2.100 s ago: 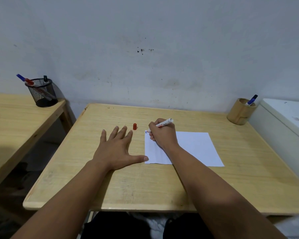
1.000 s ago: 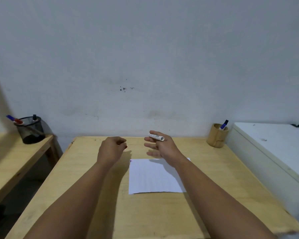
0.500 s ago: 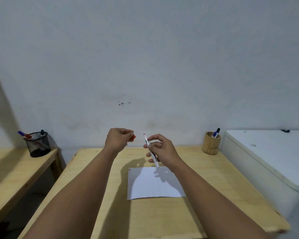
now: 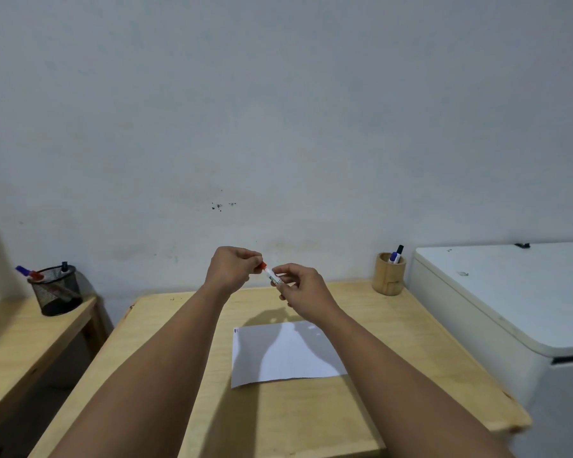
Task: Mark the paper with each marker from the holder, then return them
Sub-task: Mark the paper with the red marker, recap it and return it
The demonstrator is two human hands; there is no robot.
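Both hands are raised above the wooden table (image 4: 394, 352), in front of the wall. My right hand (image 4: 303, 289) grips a white marker (image 4: 273, 276) by its barrel. My left hand (image 4: 234, 267) pinches the red cap (image 4: 263, 266), which sits on the marker's tip. A white sheet of paper (image 4: 285, 353) lies on the table below, with small marks at its top left corner. A wooden holder (image 4: 388, 274) stands at the far right of the table with two markers (image 4: 396, 254) in it.
A black mesh cup (image 4: 56, 290) with several markers stands on a second wooden table (image 4: 17, 342) to the left. A white appliance (image 4: 510, 302) sits right of the table. A grey wall rises behind.
My left hand picked the red cap off the table and brought it to the marker's tip. My right hand lifted the marker off the paper. The camera tilted up.
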